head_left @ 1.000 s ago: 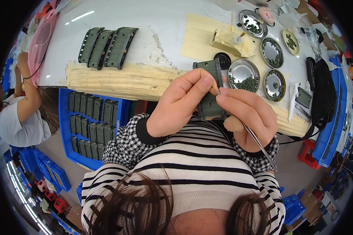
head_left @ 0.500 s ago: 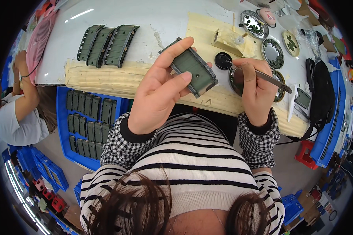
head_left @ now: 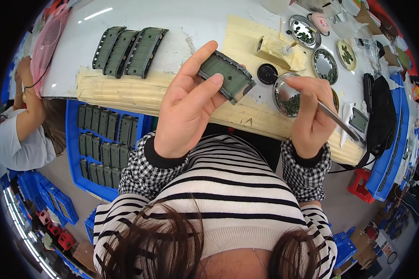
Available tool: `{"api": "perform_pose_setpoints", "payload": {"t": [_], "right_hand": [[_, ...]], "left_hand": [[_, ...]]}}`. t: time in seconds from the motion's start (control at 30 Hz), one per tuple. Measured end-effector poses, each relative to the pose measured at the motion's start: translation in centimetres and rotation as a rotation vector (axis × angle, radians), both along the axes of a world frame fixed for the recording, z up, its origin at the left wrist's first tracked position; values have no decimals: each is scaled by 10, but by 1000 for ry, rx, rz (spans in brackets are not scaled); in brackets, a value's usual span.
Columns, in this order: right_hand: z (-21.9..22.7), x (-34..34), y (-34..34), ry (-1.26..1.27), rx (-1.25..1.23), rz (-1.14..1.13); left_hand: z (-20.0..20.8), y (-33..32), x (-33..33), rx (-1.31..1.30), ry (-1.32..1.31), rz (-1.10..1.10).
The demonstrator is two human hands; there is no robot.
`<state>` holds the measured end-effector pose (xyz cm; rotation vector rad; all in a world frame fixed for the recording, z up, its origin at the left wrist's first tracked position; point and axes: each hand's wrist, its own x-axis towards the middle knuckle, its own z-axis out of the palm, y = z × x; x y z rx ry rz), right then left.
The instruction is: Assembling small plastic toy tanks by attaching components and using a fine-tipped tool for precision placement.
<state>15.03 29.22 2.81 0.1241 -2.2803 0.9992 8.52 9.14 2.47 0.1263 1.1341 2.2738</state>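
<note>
My left hand point(head_left: 186, 104) grips a dark green, slightly curved panel point(head_left: 235, 86) with toothed edges, holding it tilted above the table's front edge. The thumb presses on its face and the other fingers support it behind. Pinched in my right hand point(head_left: 312, 111) is a pair of metal tweezers point(head_left: 340, 122), their tips near a small black dish point(head_left: 267, 73). Under that hand sits a round metal dish point(head_left: 287, 95) holding many small dark green pieces. The fingers hide part of this dish and of another behind it.
Similar green panels point(head_left: 146, 51) lie at the table's left; more fill a blue tray point(head_left: 74, 158) below. Metal dishes point(head_left: 324, 65) and a taped yellow block point(head_left: 279, 51) stand at the back right. A black pouch point(head_left: 381, 111) lies far right. Another person's arm point(head_left: 30, 102) is at left.
My right hand has shifted slightly right and toward me with the tweezers, uncovering more of the dish of green pieces. The panel in my left hand has turned slightly.
</note>
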Motion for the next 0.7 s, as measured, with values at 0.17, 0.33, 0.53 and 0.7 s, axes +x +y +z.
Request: {"api": "perform_pose_setpoints", "payload": {"t": [0.17, 0.33, 0.53, 0.7], "right_hand": [[17, 14, -17, -6, -82, 250], [11, 15, -28, -59, -144, 299], [10, 16, -29, -84, -144, 304], [12, 16, -29, -94, -116, 299]], "left_hand": [[1, 3, 0, 30, -59, 12], [3, 6, 3, 37, -49, -7], [2, 5, 6, 46, -40, -14], [2, 5, 7, 50, -35, -11]]}}
